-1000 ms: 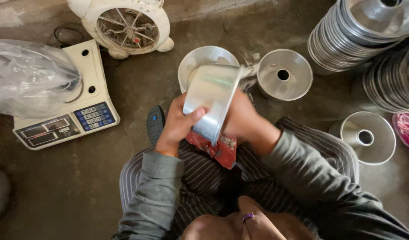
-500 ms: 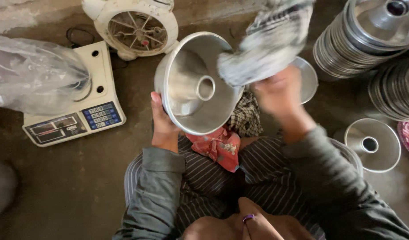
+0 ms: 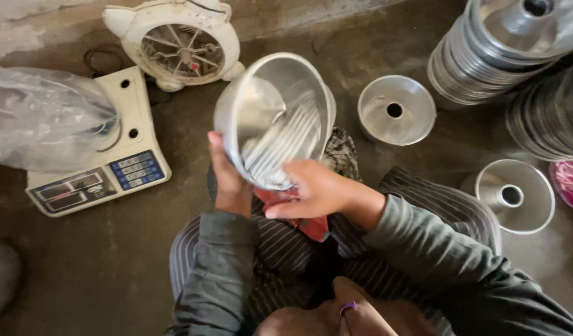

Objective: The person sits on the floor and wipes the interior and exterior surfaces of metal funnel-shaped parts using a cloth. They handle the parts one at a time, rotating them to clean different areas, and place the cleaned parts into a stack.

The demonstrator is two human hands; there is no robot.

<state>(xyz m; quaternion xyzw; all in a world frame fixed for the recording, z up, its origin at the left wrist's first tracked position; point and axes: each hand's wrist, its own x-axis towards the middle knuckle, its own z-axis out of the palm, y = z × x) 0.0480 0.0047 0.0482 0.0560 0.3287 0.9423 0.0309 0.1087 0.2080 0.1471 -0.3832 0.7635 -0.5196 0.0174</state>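
I sit on the floor holding a shiny aluminium ring cake pan (image 3: 261, 93) tilted up in front of me, its opening facing me. My left hand (image 3: 227, 180) grips the pan's lower left rim from behind. At the lower rim my right hand (image 3: 317, 193) holds a patterned cloth (image 3: 280, 149) that is motion-blurred across the inside of the pan. A red cloth (image 3: 311, 227) lies on my lap under the hands.
A white weighing scale (image 3: 99, 168) with a clear plastic bag (image 3: 43, 124) on it stands at left, and a white fan (image 3: 180, 43) behind it. Two more ring pans (image 3: 395, 112) (image 3: 513, 193) sit on the floor to the right. Stacked pans (image 3: 504, 43) fill the far right corner.
The pan turned from side-on to opening toward me and rose. My right hand lifted the cloth high, then brought it down into the pan.
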